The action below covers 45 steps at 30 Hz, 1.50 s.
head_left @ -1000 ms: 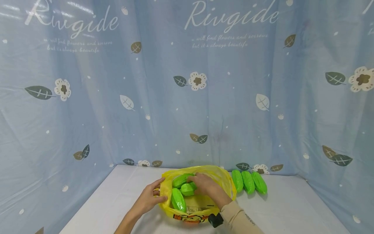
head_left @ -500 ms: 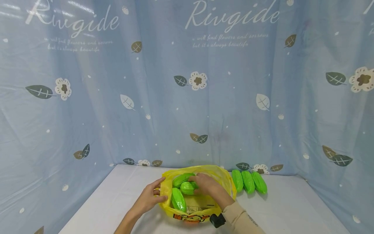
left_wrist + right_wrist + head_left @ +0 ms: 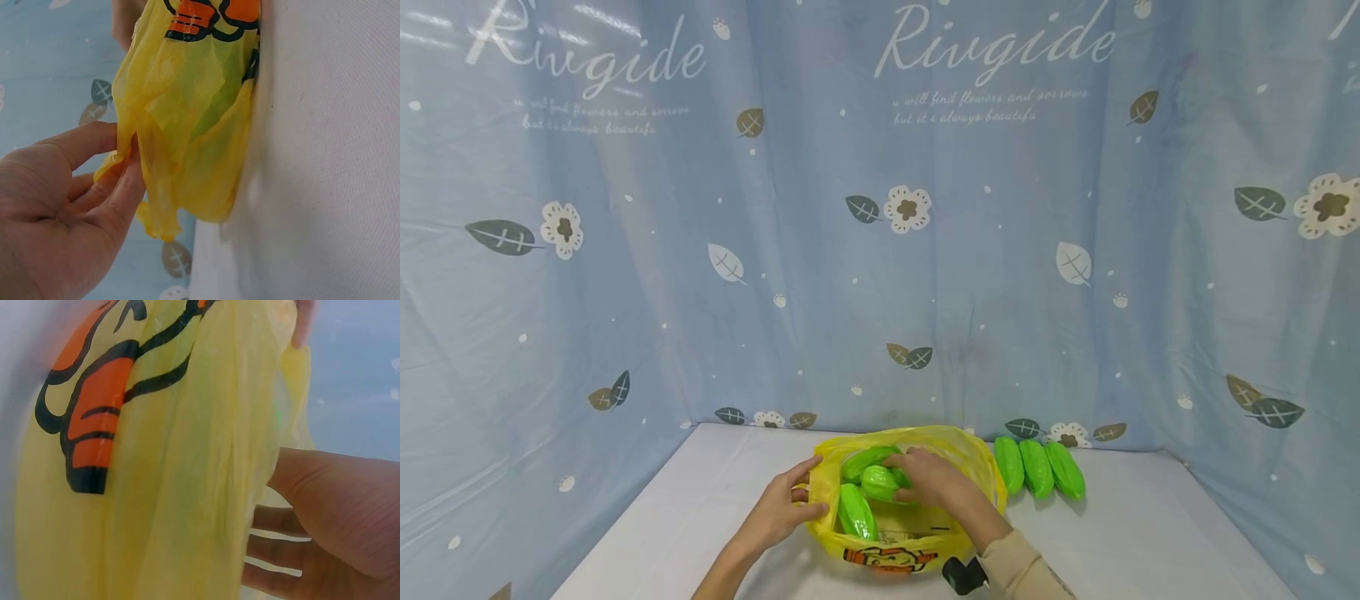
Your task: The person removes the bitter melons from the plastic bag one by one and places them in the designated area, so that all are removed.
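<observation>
The left hand point(image 3: 777, 511) pinches the yellow bag point(image 3: 826, 482); should that grip slip, the bag could sag onto the vegetable point(image 3: 877, 482) the right hand point(image 3: 931, 478) grasps.

Free tabletop point(image 3: 1165, 521) far right — green vegetables point(image 3: 1037, 468) beside bag point(image 3: 984, 463)

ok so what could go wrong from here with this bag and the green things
The left grip pinches the rim of the yellow bag; if it slips, the mouth could sag. The right grip, inside at a green piece, might snag the rim coming out. The three green pieces outside lie close beside the bag, so a tug could knock them.
</observation>
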Each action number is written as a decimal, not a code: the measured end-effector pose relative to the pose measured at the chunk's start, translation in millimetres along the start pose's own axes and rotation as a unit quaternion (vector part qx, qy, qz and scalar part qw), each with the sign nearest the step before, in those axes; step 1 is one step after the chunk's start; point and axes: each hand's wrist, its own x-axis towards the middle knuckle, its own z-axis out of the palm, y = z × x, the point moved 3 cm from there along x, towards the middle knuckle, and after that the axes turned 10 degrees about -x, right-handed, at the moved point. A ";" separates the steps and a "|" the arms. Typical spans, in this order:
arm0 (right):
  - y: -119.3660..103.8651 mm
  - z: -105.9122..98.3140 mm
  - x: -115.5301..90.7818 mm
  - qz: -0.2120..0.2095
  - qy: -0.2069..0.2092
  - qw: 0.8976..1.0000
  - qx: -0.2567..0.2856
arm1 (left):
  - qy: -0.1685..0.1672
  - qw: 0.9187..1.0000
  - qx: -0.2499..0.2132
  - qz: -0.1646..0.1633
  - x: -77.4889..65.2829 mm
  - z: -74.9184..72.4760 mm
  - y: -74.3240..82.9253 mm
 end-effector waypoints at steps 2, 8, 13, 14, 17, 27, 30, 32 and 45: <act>1.1 0.3 -0.8 -0.003 0.003 1.000 0.007 | 0.001 1.000 0.000 0.000 -0.1 -0.4 0.3; 2.8 -0.7 -2.3 -0.007 0.009 1.000 0.021 | -0.015 1.000 -0.004 0.009 -0.4 -1.4 3.9; 2.1 -0.5 -2.9 -0.015 0.010 1.000 0.023 | -0.033 0.999 -0.001 0.009 -0.9 -1.5 2.6; 2.0 -0.2 -3.0 -0.016 0.011 1.000 0.023 | -0.034 0.999 0.002 0.008 -1.1 -1.5 2.5; 2.0 0.7 -3.8 -0.016 0.010 0.999 0.027 | -0.030 0.999 0.016 0.003 -1.8 -2.0 2.7; 6.5 -1.3 -9.0 -0.006 0.024 0.999 0.032 | -0.010 0.999 0.035 0.010 -2.8 -8.7 3.9; 8.1 -4.5 -10.9 -0.004 0.029 0.999 0.038 | -0.011 0.999 0.029 0.013 -2.9 -11.1 4.5; 9.3 -6.4 -12.3 -0.003 0.030 0.999 0.045 | -0.011 1.000 0.024 0.015 -3.2 -12.3 4.9; 21.4 -19.9 -26.3 -0.004 0.062 0.995 0.073 | -0.011 0.999 0.036 0.017 -1.2 -12.4 3.0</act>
